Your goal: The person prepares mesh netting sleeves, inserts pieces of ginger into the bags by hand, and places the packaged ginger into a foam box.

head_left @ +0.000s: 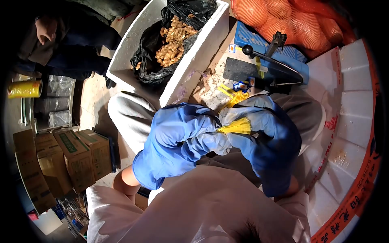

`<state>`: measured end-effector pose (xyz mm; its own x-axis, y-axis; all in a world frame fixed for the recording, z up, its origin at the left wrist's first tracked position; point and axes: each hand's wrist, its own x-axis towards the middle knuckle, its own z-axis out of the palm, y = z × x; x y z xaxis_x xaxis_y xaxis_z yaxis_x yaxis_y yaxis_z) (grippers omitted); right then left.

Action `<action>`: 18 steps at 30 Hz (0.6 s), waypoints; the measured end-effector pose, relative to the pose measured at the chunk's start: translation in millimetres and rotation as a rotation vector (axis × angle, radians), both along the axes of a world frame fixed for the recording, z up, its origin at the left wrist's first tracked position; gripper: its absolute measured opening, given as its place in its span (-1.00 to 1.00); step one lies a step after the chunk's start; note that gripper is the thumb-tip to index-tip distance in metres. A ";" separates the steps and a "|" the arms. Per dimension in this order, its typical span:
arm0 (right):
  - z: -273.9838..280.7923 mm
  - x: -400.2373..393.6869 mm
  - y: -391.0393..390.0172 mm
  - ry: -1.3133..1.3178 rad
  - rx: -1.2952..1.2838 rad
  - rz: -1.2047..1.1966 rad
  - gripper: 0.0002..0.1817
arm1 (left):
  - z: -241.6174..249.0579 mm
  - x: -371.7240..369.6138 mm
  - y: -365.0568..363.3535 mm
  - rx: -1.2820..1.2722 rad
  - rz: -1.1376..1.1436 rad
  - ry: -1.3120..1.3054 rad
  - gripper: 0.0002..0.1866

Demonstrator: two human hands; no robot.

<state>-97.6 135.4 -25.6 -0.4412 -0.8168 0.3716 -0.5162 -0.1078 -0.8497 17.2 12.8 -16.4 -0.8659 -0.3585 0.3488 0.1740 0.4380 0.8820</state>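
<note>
Your two hands meet in front of you, and the yellow netting (238, 126) lies in the gap between them. Its short long axis runs sideways: the narrow, gathered end sits at the fingers of your left hand (174, 125), and the frayed end fans towards your right hand (271, 129). Your left hand is the nearer to the gathered end, its fingers seemingly pinched on it. Your right fingers curl inwards close by; whether they press on anything, you cannot tell from here. Both hands wear loose, wrinkled blue gloves, greyed at the fingers.

Just beyond your hands, more yellow mesh (237, 98) bunches up, thin and crinkled, near small blue labels (242, 86). Past those stands a blue-based lever tool (262, 60) with a round black knob and a curved metal arm. Ahead to the left, a thick-walled white foam box (194, 67) holds knobbly brown ginger (172, 50) in crumpled black plastic (150, 56). Coarse orange net sacks (279, 20) bulge ahead to the right.
</note>
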 end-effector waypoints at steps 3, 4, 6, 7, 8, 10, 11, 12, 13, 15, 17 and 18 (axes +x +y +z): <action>-6.9 2.8 -3.3 0.076 -0.055 -0.003 -0.80 | 1.6 0.1 2.3 -0.035 0.042 -0.036 -0.92; -9.0 4.1 -4.4 0.088 -0.076 0.006 -0.81 | 2.3 0.3 2.6 -0.060 0.068 -0.072 -0.92; -11.8 8.0 -5.9 -0.167 -0.022 -0.001 -0.79 | 0.3 1.1 1.8 -0.075 0.076 -0.072 -0.90; -13.0 9.1 -6.8 -0.253 -0.005 -0.005 -0.79 | -0.7 1.6 2.3 -0.077 0.103 -0.077 -0.90; -13.9 8.6 -8.4 -0.117 -0.039 -0.050 -0.77 | -1.1 1.7 2.5 -0.079 0.130 -0.083 -0.89; -15.5 8.3 -11.3 0.019 -0.073 -0.094 -0.76 | -1.0 2.5 -0.5 -0.123 0.115 -0.133 -0.87; -16.2 8.4 -12.4 0.133 -0.086 -0.121 -0.75 | -2.5 1.8 -0.9 -0.114 0.114 -0.119 -0.86; -16.8 8.1 -13.0 0.248 -0.099 -0.148 -0.75 | -3.7 0.9 -0.6 -0.105 0.112 -0.105 -0.85; -16.3 7.7 -13.9 0.249 -0.098 -0.149 -0.75 | -3.6 0.1 0.3 -0.090 0.117 -0.101 -0.84; -14.5 7.0 -15.3 0.235 -0.089 -0.122 -0.76 | -3.7 -0.9 -0.7 -0.042 0.094 -0.091 -0.85; -17.8 7.3 -14.8 0.171 -0.139 -0.104 -0.77 | -3.8 -1.4 -1.9 0.005 0.071 -0.080 -0.86; -19.0 7.0 -14.3 0.105 -0.189 -0.087 -0.78 | -3.6 -0.9 -2.7 0.048 0.056 -0.094 -0.87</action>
